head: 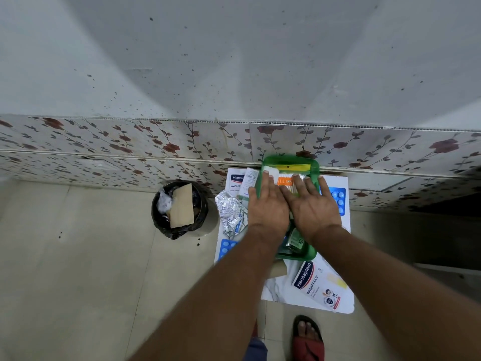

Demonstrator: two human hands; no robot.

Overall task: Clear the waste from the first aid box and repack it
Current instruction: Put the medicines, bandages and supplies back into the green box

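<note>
The translucent green plastic first aid box [311, 165] is sitting on a small white tabletop [343, 222] against the floral-tiled wall, packed with a packet of cotton buds [285, 181]. The left hand [268, 207] and right hand [313, 208] are lying flat over its contents, fingers spread, gripping nothing. A crumpled foil strip [230, 212], blue tablet blisters [338, 198] and a white Hansaplast plaster box [316, 285] are lying around it. A black-lined round bin [179, 208] holding cardboard is standing on the floor to the left.

One head-worn wide-angle view looks steeply down at the floor [78, 269] and wall, edges seemingly warped.
</note>
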